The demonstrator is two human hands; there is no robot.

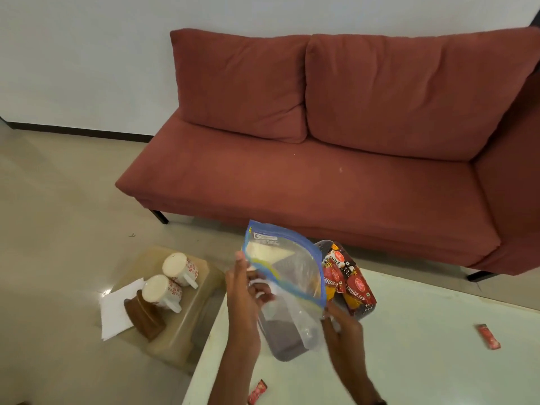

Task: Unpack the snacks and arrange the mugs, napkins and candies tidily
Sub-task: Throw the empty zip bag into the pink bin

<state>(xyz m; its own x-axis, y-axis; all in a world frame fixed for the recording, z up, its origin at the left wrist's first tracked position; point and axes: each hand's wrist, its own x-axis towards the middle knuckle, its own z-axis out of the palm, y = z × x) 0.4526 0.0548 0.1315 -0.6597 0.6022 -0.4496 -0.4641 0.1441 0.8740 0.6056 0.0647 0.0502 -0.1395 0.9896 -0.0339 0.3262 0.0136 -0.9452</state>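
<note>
Both hands are holding a clear zip bag (287, 276) over the bench (423, 331): left hand (244, 290) fingers gripping one edge, right hand (340, 325) fingers pinching the other. Snack packs (347, 283) are already sitting in the grey tray (285, 344), so unpacking looks mostly done. Mugs (172, 280) and napkins (117, 309) are still waiting on the side stool (187, 317), and candies (488, 336) are lying loose.

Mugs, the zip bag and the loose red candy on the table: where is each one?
Mugs (178, 268): head view, on the flowered side of the farther mug.
Zip bag (295, 273): head view, on its clear middle panel.
Red candy (489, 336): head view, on the middle of the wrapper.
</note>
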